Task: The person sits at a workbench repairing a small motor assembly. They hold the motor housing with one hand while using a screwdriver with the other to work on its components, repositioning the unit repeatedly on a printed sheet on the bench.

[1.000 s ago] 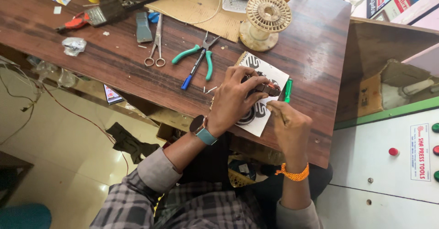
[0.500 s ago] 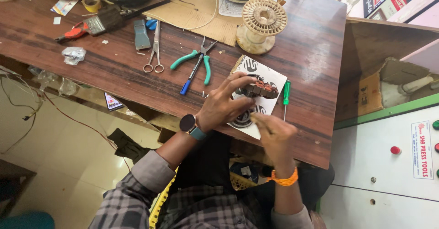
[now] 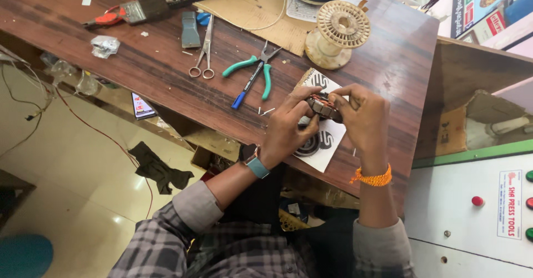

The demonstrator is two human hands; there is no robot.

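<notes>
On the table, pliers lie right of the scissors. A spool stands farther right. Nearer, both hands hold a motor part over a paper sheet.

Table: green-handled pliers centre, scissors at 9 o'clock of them, blue pen just below, empty wire spool at 2 o'clock.

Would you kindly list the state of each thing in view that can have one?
Left hand: closed around the small motor part.
Right hand: gripping the same part, held above the printed sheet.
Green-handled pliers: lying flat, handles spread.
Scissors: lying closed.
Wire spool: upright, empty.
Blue pen: lying flat on the wooden table.
</notes>
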